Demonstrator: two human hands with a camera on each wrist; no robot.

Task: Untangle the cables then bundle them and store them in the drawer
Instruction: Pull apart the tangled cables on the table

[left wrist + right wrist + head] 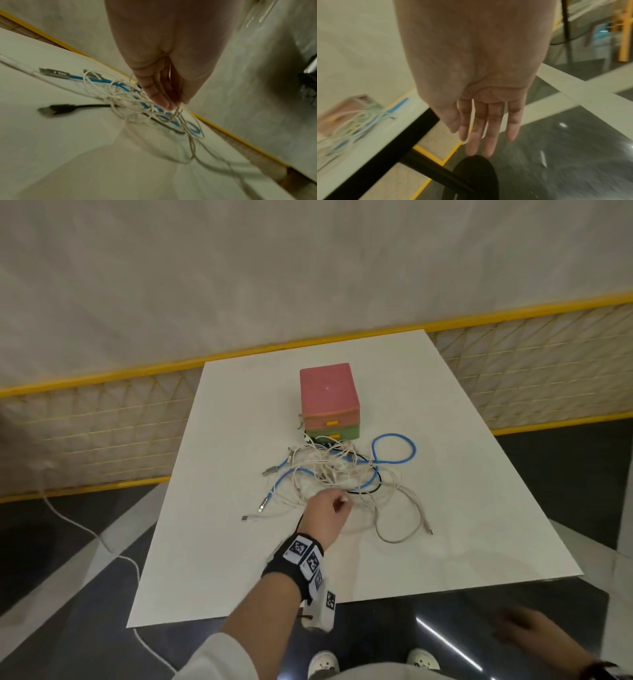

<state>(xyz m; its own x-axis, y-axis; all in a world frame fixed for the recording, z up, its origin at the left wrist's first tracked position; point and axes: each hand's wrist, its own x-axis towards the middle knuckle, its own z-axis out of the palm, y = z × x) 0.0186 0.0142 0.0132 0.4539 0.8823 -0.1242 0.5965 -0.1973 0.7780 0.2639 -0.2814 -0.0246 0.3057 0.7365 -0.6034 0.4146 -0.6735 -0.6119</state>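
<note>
The cables point(337, 474), white, blue and black, lie knotted at the centre of the frame on the white table point(212, 559), just in front of the pink and green drawer box point(329, 398). My left hand point(327, 517) pinches a white strand at the tangle's near edge. My right hand point(484, 121) hangs at lower right off the table, fingers straight, holding nothing.

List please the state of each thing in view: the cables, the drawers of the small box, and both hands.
Heap of white, blue and black cables: tangled, lying on the table in front of the box.
Thin white cable: pinched by the left hand, part of it raised.
Pink top drawer: closed.
Green bottom drawer: closed.
Right hand: fingers straight, holding nothing, off the table.
</note>
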